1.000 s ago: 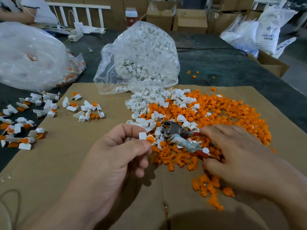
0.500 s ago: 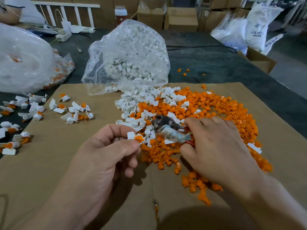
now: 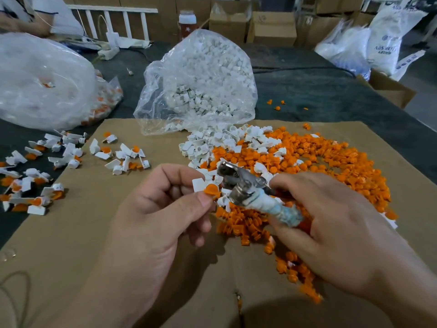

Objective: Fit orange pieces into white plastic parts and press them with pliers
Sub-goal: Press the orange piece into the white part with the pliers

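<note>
Above the cardboard (image 3: 71,233), white part (image 3: 198,184) with orange piece (image 3: 211,189) pinched by left hand (image 3: 153,216), right hand (image 3: 343,233) clutching pliers (image 3: 246,185)

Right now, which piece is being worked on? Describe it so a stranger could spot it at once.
Find the brown cardboard sheet, then the left hand above its middle. Pinched in it is a white part with an orange piece fitted at one end. Unlike the similar pieces lying loose to the left, it alone is held up, beside the pliers in the right hand.

Dull metal pliers (image 3: 238,181) – taped handle, matt cardboard (image 3: 82,233), glossy (clear) plastic bag (image 3: 201,74)
</note>
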`<state>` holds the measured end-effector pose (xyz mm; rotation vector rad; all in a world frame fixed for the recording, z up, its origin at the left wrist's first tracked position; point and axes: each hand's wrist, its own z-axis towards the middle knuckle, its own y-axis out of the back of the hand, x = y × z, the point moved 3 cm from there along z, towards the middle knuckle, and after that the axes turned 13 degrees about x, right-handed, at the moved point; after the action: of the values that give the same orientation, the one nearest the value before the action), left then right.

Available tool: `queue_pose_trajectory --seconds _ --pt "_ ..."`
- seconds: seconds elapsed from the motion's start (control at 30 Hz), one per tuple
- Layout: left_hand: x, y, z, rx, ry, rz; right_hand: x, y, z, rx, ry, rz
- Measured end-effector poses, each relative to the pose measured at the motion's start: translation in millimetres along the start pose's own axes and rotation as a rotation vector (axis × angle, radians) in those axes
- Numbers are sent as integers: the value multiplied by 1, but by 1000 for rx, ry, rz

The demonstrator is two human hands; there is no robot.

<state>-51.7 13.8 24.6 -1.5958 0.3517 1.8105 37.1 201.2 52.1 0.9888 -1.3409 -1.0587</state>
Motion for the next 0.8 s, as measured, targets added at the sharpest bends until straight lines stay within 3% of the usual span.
queue_pose_trajectory --seconds 0.27,0.8 --pt "4 0 1 -57 -85 71 3 -1 -2 62 42 13" --pt "2 3 0 -16 -102 165 2 0 -3 70 64 64"
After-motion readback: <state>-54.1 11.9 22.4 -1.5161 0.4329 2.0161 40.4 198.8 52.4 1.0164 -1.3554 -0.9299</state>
